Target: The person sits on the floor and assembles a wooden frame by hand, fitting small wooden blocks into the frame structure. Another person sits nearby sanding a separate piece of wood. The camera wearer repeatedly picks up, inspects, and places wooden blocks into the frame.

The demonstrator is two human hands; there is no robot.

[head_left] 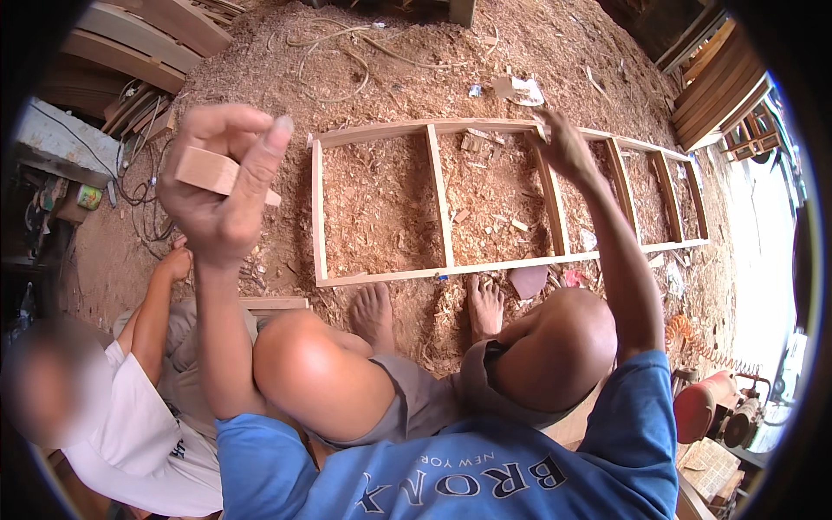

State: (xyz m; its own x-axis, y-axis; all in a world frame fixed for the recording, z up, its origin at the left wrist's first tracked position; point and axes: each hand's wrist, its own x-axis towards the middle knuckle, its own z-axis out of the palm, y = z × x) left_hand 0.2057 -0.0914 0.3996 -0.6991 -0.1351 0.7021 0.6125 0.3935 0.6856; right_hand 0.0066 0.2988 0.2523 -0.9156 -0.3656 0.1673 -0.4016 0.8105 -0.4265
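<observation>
My left hand [221, 212] is raised at the left, its fingers bent around a small pale wooden block [208, 171]. Part of the block is hidden by the thumb and palm. A long ladder-like wooden frame [381, 276], with two rails joined by several crosspieces, lies on the ground in front of my feet. My right hand [568, 154] reaches to its far rail beside a middle crosspiece. Its fingers appear closed on the rail, though the contact is partly hidden.
Wood shavings [251, 78] cover the ground. A person in a white shirt [156, 433] sits close at my left. Curved planks [130, 39] are stacked far left, more curved boards [724, 82] far right. A hose [334, 74] lies beyond the frame; a red machine [706, 406] stands at right.
</observation>
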